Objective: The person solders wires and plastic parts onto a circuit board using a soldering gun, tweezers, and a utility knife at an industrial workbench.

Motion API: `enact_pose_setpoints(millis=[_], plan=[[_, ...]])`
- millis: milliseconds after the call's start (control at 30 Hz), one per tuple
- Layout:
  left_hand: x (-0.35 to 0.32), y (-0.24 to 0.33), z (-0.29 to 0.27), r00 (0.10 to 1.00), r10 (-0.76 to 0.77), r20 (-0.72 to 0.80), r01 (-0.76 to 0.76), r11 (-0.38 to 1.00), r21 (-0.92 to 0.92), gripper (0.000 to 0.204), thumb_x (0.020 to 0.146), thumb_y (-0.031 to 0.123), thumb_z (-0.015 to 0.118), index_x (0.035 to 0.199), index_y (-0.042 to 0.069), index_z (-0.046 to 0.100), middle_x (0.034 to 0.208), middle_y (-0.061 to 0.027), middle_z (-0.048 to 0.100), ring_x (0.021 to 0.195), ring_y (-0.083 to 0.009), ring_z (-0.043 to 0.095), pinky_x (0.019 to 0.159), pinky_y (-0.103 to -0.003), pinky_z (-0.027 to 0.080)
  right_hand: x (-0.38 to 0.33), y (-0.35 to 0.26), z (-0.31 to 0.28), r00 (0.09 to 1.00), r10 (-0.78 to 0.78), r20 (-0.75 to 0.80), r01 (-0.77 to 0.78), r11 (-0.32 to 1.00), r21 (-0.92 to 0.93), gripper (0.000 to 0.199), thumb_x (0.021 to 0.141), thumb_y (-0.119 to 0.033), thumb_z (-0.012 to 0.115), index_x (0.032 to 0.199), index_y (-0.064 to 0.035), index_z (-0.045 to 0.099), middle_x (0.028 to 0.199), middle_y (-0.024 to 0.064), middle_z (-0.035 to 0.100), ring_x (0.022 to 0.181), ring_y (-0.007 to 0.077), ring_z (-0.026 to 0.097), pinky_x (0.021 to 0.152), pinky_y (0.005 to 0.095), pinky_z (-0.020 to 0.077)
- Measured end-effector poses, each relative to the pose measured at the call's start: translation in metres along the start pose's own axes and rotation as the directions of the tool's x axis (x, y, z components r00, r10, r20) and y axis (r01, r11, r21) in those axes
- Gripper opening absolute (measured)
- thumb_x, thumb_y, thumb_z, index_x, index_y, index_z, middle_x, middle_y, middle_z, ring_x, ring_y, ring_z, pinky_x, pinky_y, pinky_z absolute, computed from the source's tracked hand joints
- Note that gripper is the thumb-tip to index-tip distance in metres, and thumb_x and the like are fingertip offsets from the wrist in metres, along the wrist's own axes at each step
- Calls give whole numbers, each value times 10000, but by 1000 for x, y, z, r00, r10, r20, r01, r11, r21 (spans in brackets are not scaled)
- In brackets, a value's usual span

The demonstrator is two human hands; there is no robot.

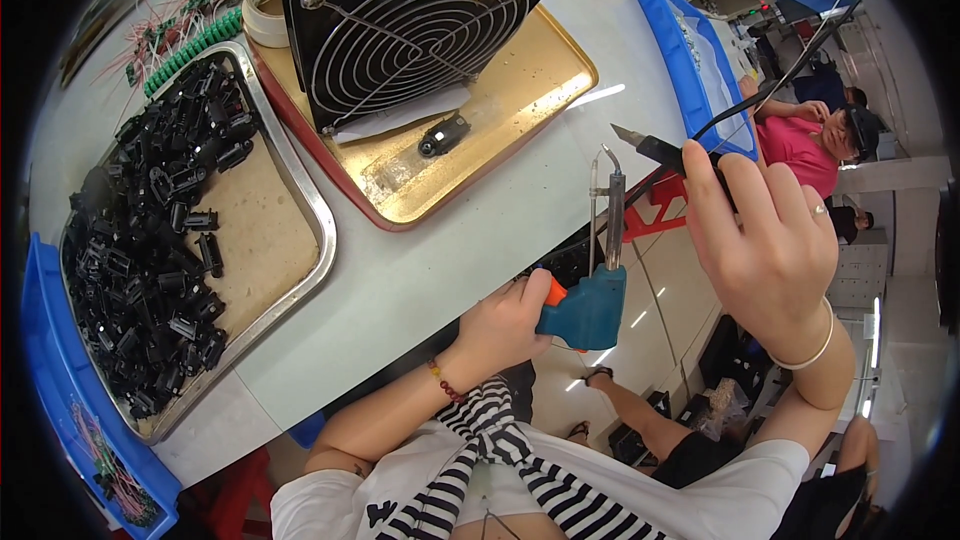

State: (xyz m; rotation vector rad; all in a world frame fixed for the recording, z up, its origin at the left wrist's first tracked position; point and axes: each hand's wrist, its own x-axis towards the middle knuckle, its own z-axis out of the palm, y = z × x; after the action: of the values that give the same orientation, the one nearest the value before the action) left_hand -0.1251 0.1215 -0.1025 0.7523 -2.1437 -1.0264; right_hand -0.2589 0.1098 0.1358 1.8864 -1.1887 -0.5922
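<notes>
My left hand (pixel 508 318) is closed round the grip of a teal soldering gun (pixel 588 308) with an orange trigger. Its metal barrel points up, and the bent tip (pixel 608 154) is at the top. In my right hand (pixel 765 240) is a black-handled craft knife (pixel 660 152), its blade pointing left, close above the soldering tip; I cannot tell whether they touch. One small black plastic part (pixel 443 135) lies on a gold tray (pixel 500 125) in front of a black fan with a wire guard (pixel 420 50).
On the left a metal tray (pixel 325 230) holds many black plastic parts (pixel 150 230). Green circuit boards with pink wires (pixel 190 5) lie behind it. Blue bins stand at the near left (pixel 45 360) and far right (pixel 690 70). Beyond the table sits a person in pink (pixel 800 145).
</notes>
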Motion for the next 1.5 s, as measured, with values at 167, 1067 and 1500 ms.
enact_pose_setpoints(millis=[167,1067,1500], plan=[[0,0,-1,1000,3,-14,-3,1000,-15,456,582,115,725,938,86,441,745,-75,575,716,-254,619,577,-339,498,0,3,-5,1000,-3,-25,5,997,75,319,662,-103,740,977,-77,701,823,26,575,654,144,531,568,272,409],[2,2,-2,994,-93,61,98,991,-96,525,608,120,723,1046,55,442,786,-126,580,699,-305,625,567,-373,515,-7,-7,12,982,-95,-163,91,995,-32,349,630,-116,654,971,-62,702,819,16,548,611,131,432,516,268,275],[0,-2,0,1000,-17,-2,17,999,-41,509,582,127,737,999,68,453,778,-104,571,699,-286,612,582,-356,512,-10,0,-7,998,10,-59,-1,989,148,349,633,-90,756,979,-71,711,808,19,572,606,135,486,538,259,367]])
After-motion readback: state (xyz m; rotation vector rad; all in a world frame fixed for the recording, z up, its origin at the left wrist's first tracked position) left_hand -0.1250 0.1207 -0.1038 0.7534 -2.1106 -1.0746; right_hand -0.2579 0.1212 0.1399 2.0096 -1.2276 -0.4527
